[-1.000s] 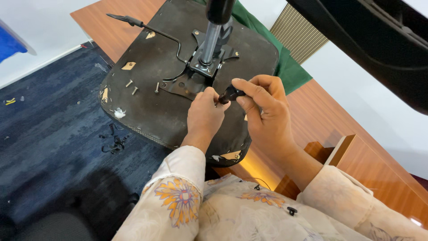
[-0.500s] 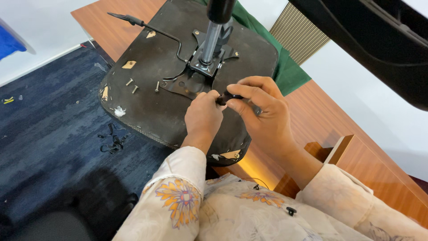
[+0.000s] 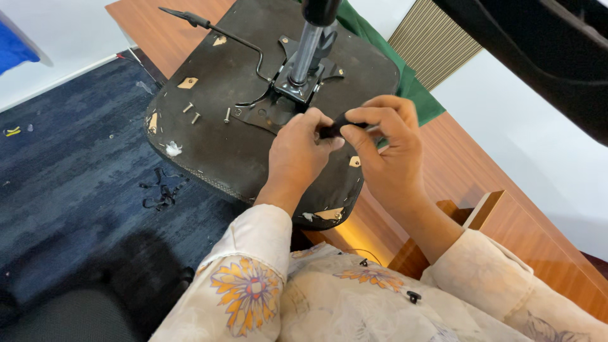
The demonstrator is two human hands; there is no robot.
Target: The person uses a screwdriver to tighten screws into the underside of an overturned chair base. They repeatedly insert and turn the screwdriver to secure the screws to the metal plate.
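An upturned black chair seat (image 3: 221,120) lies on a wooden table (image 3: 494,215), its metal column (image 3: 308,44) and mounting plate (image 3: 297,88) pointing up. My left hand (image 3: 297,152) and my right hand (image 3: 386,145) meet just right of the plate, both pinching a small black tool (image 3: 335,126) between their fingertips. Three loose screws (image 3: 206,114) lie on the seat's underside to the left of the plate. A thin black lever (image 3: 215,31) runs from the plate to the seat's far left.
Green cloth (image 3: 405,76) lies under the seat's far right side. Blue carpet (image 3: 69,164) with small black scraps (image 3: 161,193) covers the floor at left. A dark chair part (image 3: 551,50) hangs across the top right. A ribbed beige panel (image 3: 437,44) stands behind.
Both hands have stayed together over the seat by the plate. The right fingers have shifted their hold on the small black tool.
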